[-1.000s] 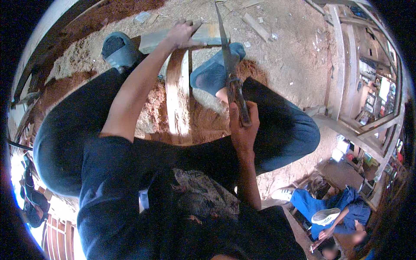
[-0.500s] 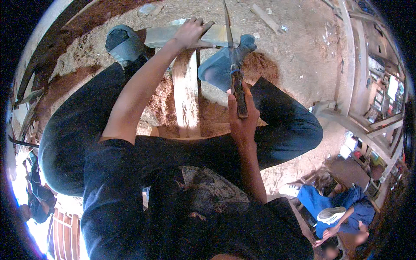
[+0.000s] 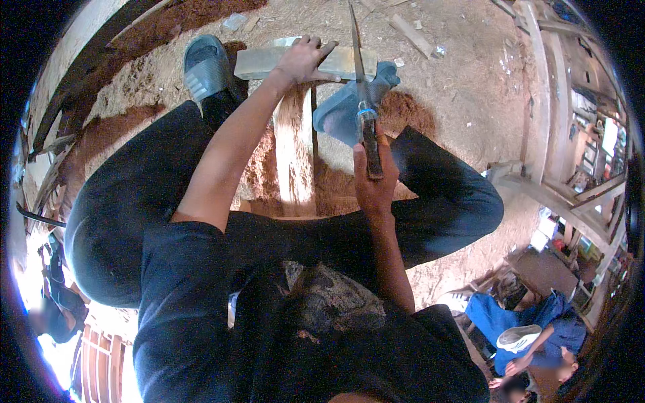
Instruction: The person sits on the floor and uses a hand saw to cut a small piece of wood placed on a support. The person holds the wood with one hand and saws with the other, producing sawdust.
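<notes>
The right hand [image 3: 376, 180] is closed around the dark handle of a long-bladed hand tool [image 3: 362, 87], fingers wrapped and thumb laid along the left side of the grip. A bright blue band encircles the forward end of the handle; the narrow, tapering blade points away from the body, and its edge profile cannot be read at this angle. The left hand [image 3: 306, 60] lies across the middle of a pale wooden board [image 3: 259, 64], fingers spread toward the far edge and thumb extended right along the near edge; whether thumb and fingers pinch the board cannot be told. The board lies crosswise ahead of the person, between the two feet, its right end just beside the blade in this view; contact between blade and board cannot be confirmed. A sunlit timber beam [image 3: 294, 154] runs from below the left hand toward the lap. The left grey-blue slide sandal [image 3: 205, 75] is near the left end of the board; the right foot [image 3: 338, 115] is beside the blade. A loose wood strip [image 3: 411, 36] lies beyond, on the earthen floor [image 3: 470, 80]
</notes>
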The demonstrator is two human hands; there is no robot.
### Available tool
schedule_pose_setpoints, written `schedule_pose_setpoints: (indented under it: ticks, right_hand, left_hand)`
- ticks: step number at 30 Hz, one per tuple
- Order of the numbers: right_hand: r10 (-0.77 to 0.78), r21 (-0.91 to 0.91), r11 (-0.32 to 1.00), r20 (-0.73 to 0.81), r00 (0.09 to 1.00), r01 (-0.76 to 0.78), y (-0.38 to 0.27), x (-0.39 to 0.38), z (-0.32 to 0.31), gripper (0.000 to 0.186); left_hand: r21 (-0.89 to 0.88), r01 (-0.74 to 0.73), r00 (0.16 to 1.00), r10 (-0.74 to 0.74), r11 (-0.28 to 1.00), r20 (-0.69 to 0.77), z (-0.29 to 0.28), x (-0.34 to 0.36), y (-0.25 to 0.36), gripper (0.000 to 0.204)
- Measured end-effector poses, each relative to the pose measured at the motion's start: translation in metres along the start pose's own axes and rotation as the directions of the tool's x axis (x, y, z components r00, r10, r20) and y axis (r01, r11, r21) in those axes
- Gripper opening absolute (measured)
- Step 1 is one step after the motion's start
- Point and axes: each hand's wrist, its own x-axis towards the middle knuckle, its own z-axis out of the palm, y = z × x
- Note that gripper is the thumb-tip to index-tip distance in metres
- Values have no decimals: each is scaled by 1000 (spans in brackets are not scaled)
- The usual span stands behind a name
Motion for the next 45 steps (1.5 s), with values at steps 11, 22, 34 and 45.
schedule_pose_setpoints:
  ticks: [11,22,34,45]
  right_hand:
    - [155,-68,986,58,986,-151,17,-5,13,49]
    - [339,-47,941,93,936,-336,4,16,24,47]
    - [287,-161,950,103,952,-269,-4,20,26,52]
    - [218,-12,976,100,971,-218,6,-9,10,52]
  left_hand:
    - [-59,28,977,-40,998,-208,19,-5,3,86]
    - [44,140,988,-137,989,-72,11,-5,6,94]
    - [85,109,984,-96,990,-150,13,-1,4,94]
    - [29,0,975,7,1000,-223,19,1,-7,90]
